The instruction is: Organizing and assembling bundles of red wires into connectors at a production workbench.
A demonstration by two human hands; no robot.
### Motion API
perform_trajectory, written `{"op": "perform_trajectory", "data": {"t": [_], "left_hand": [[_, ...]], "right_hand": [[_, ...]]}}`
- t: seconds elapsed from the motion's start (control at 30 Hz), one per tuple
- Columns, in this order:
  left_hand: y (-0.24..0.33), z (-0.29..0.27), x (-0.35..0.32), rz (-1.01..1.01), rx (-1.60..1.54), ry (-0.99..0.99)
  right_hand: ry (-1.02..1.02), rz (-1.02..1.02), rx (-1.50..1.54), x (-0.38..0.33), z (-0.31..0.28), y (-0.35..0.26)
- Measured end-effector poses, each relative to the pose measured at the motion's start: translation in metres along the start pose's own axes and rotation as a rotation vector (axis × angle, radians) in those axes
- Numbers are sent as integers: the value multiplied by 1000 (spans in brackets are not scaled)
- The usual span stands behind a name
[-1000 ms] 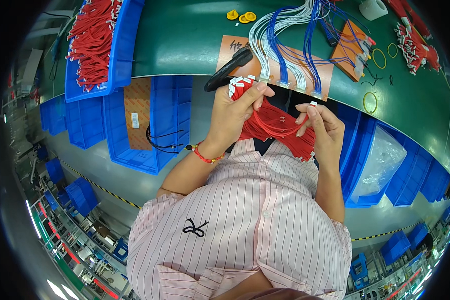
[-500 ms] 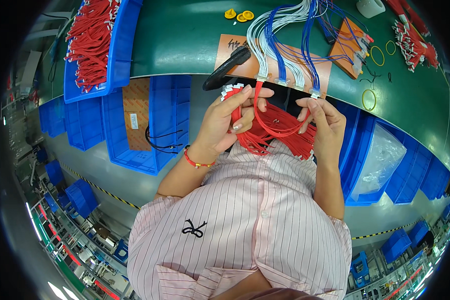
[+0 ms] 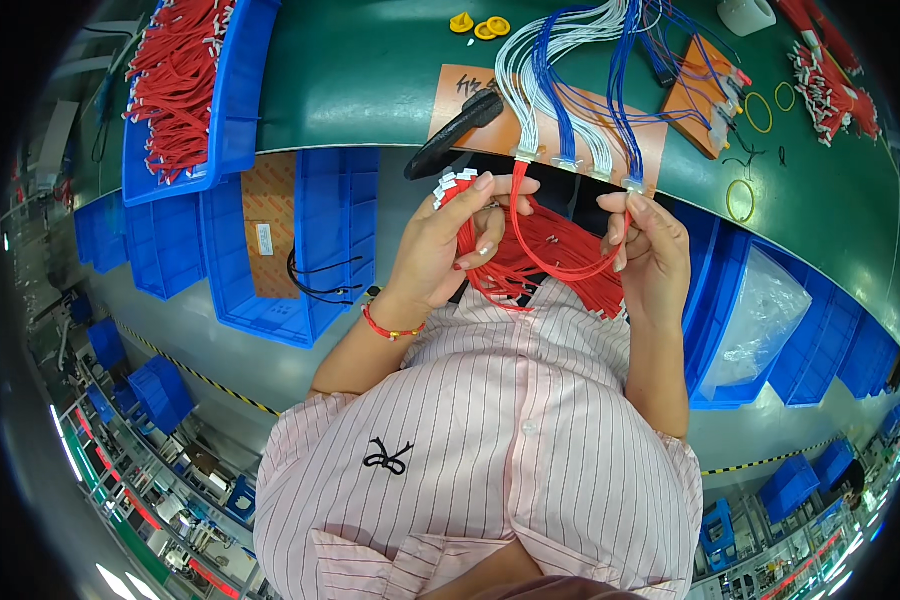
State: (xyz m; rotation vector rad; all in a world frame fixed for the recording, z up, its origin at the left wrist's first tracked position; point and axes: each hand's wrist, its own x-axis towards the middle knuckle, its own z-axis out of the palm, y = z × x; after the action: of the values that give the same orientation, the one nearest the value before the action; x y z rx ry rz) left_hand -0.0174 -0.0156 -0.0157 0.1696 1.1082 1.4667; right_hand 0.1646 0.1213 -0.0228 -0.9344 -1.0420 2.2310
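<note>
My left hand (image 3: 457, 230) is closed around a bundle of red cables (image 3: 495, 285), whose white connectors (image 3: 453, 184) stick up above the thumb. A looped red cable (image 3: 555, 270) hangs between my hands. One of its ends meets a white connector (image 3: 523, 157) below the white wires at the table edge, beside my left fingertips. Near its other end, my right thumb and fingers pinch the loop; my right hand (image 3: 650, 235) sits just under the connector of the blue wires (image 3: 625, 130). More red cables (image 3: 570, 245) lie across my lap, their far parts hidden behind the hands.
An orange board (image 3: 460, 125) lies at the green table's (image 3: 360, 90) edge, with a black strap-like piece (image 3: 455, 137) on it. Around it are an orange block (image 3: 685, 95), yellow caps (image 3: 485, 30) and yellow rings (image 3: 740, 200). A blue bin of red cables (image 3: 232, 130) stands left; blue crates (image 3: 315, 250) are below.
My right fingers have drawn together and shifted slightly down from the blue wires' connector, still on the red cable. My left hand has barely moved and keeps the bundle.
</note>
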Motion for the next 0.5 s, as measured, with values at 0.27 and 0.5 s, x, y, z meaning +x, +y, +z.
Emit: {"op": "perform_trajectory", "data": {"t": [0.27, 0.5], "left_hand": [[6, 15, 17, 71, 111, -38], [-6, 24, 26, 203, 41, 18]], "right_hand": [[-70, 41, 25, 5, -9, 4], [-86, -158, -545, 10, -28, 40]]}}
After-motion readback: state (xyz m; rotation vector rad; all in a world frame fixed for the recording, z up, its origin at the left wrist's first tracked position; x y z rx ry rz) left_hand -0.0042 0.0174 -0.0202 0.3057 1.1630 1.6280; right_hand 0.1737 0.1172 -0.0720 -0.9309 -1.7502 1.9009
